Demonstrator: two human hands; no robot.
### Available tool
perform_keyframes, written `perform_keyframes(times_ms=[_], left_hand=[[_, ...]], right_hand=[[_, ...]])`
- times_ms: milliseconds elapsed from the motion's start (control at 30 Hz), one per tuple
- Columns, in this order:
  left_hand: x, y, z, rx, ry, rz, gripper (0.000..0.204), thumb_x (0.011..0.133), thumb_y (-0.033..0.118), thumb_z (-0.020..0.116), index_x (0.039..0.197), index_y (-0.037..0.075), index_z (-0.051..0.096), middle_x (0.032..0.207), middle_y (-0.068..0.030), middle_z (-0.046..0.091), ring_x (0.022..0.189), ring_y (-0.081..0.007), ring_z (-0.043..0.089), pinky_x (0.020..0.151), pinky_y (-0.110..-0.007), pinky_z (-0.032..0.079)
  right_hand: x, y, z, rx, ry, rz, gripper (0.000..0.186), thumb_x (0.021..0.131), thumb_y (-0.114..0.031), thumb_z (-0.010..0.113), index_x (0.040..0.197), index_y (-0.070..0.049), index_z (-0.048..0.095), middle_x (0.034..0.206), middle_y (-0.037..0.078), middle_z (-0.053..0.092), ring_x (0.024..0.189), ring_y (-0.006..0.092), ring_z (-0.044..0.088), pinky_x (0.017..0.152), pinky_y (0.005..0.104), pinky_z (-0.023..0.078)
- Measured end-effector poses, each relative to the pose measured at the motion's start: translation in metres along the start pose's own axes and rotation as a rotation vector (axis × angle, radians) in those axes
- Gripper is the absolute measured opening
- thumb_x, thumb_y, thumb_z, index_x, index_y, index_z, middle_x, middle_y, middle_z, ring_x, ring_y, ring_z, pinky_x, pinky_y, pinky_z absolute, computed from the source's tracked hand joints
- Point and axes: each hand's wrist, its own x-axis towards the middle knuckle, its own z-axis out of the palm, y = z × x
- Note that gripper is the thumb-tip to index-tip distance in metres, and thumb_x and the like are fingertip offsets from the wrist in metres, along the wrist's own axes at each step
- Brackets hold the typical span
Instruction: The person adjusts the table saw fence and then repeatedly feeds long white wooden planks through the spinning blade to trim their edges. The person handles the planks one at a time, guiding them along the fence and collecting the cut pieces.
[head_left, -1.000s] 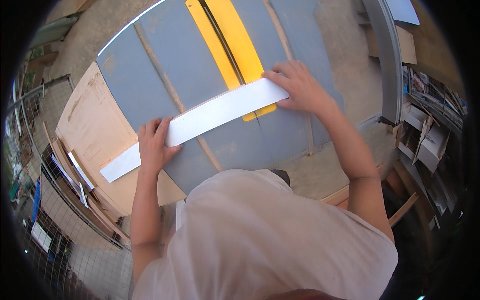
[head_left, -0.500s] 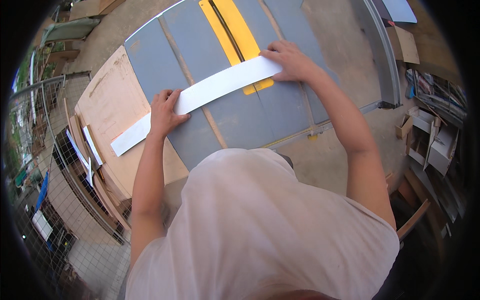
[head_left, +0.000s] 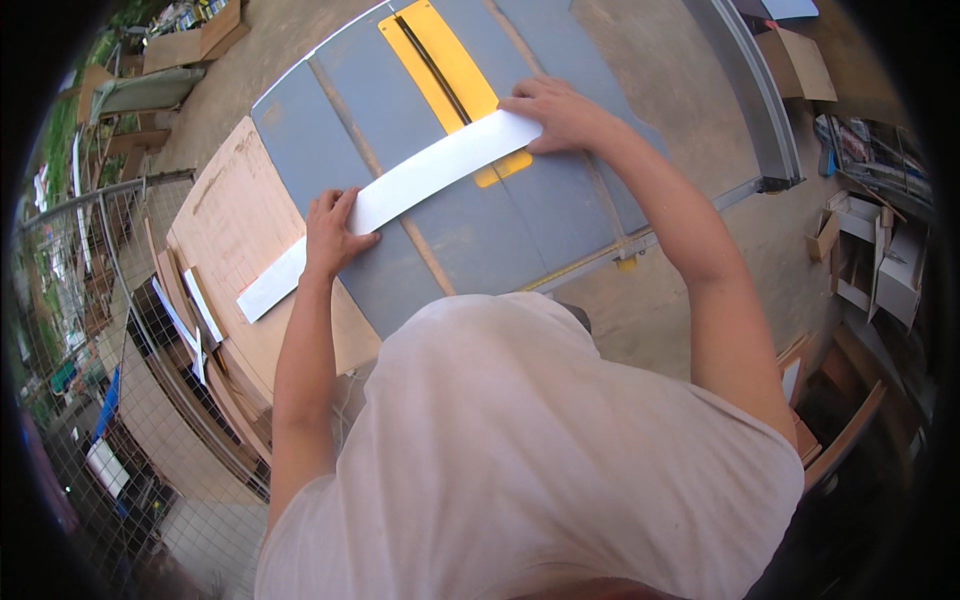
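A long white strip of board lies slantwise across a grey table saw top. My left hand grips it left of its middle, the fingers over the far edge and the thumb by the near edge. At the strip's right end my right hand holds on, fingers at the far side and thumb at the near side. Beneath the strip runs the saw's yellow insert plate with a dark slot; the strip covers part of both. No raised blade can be made out.
A pale wooden panel adjoins the saw top on the left, under the strip's left end. Offcuts and a wire mesh fence stand beyond it. A metal rail borders the right side; boxes and scraps lie further right.
The whole view has shifted and turned slightly. Both hands keep their grip on the white strip, which stays in nearly the same place on the saw top.
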Motion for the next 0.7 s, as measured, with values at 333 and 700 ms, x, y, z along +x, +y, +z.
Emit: perform_keyframes(times_ms=[333,700], left_hand=[[0.0016,0.0029,-0.0012,-0.001,-0.009,-0.022,0.083,0.062,0.027,0.092,0.139,0.011,0.065,0.134,-0.0132,0.058,0.122,-0.0342,0.052,0.108,-0.044,0.047],[0.006,0.0057,-0.0065,-0.014,-0.027,-0.048,0.084,0.063,0.025,0.093,0.14,0.009,0.064,0.135,-0.0128,0.058,0.123,-0.034,0.052,0.11,-0.043,0.047]], right_hand=[[0.0024,0.002,0.003,-0.041,0.011,0.018,0.068,0.079,-0.026,0.083,0.143,-0.017,0.06,0.138,0.011,0.057,0.135,0.0296,0.049,0.116,0.0428,0.038],[0.0085,0.0048,0.006,-0.029,0.007,0.041,0.068,0.079,-0.021,0.084,0.142,-0.018,0.06,0.14,0.01,0.056,0.135,0.029,0.049,0.119,0.0423,0.037]])
